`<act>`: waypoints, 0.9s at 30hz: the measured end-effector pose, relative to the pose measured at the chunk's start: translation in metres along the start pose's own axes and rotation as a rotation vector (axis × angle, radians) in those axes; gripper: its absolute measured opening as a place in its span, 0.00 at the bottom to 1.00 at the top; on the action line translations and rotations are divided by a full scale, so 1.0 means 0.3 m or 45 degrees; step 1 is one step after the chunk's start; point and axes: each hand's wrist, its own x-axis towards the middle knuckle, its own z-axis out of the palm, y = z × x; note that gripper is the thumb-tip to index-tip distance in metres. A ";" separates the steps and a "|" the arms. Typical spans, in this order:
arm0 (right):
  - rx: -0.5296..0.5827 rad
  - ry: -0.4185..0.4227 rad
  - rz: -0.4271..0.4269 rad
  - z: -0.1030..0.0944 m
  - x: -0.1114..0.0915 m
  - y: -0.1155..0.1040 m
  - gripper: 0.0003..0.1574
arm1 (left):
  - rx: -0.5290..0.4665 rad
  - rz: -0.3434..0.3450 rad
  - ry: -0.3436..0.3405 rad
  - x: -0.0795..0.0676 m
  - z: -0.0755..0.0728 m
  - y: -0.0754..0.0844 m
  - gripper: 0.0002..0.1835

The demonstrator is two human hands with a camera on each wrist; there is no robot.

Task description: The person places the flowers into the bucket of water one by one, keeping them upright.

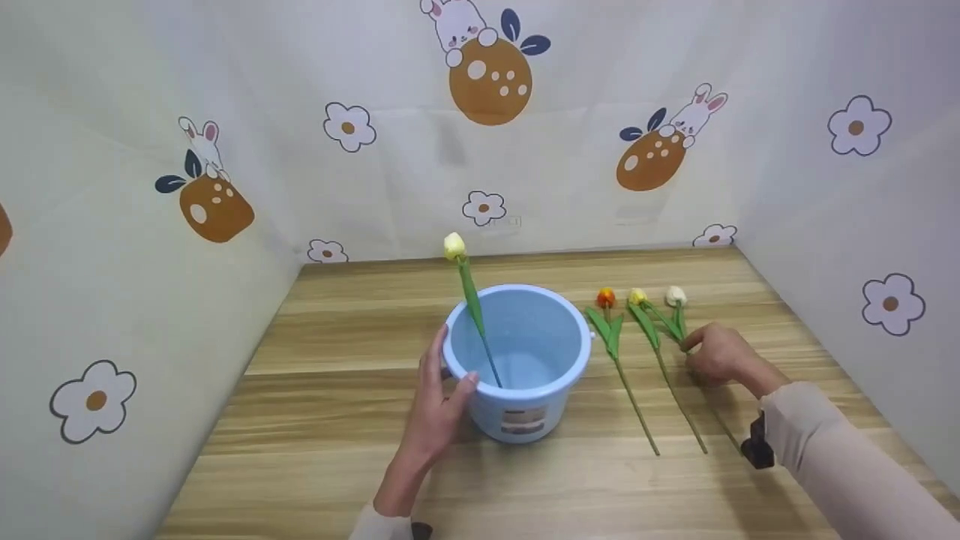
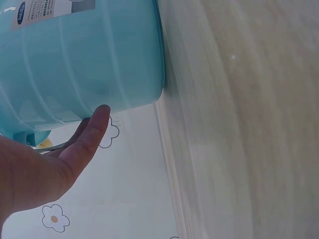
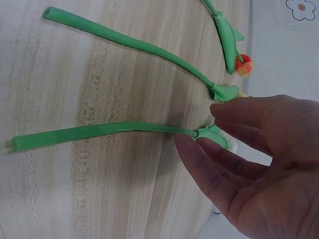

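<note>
From the head view, we look down on a pale, streaked wooden table (image 1: 315, 420), boxed in by a back wall (image 1: 405, 195), a left wall (image 1: 112, 300) and a right wall (image 1: 832, 225), all printed with flowers and rabbits on brown fruit. The table's back edge meets the wall behind; its side edges spread apart towards us. We see a blue bucket (image 1: 555, 330) standing near the middle, with a pale yellow tulip (image 1: 471, 296) leaning inside it. A wide stretch of wood runs from the bucket to the left edge. To its right, an orange-red tulip (image 1: 614, 349), a second yellow tulip (image 1: 658, 346) and a white tulip (image 1: 679, 324) lie side by side, strips of wood between their stems, well in from the right edge. The right hand (image 1: 716, 356) is at the white one.

In the left wrist view, we find the left hand (image 2: 55, 172) steadying the bucket's side with extended fingers, not clenched. The bucket's base meets the wood, which reaches on beyond it.

In the right wrist view, we see the white tulip's stem between thumb and forefinger; we cannot tell whether the grasp is closed on it. Wood shows between its stem and the next.
</note>
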 end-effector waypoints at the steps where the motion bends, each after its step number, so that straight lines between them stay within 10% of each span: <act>1: 0.007 -0.012 0.008 0.002 0.001 0.001 0.31 | 0.000 -0.001 -0.002 0.000 0.000 0.000 0.42; 27: -0.233 -0.073 -0.011 0.024 0.009 0.000 0.26 | 0.030 -0.041 -0.017 -0.002 -0.001 0.007 0.43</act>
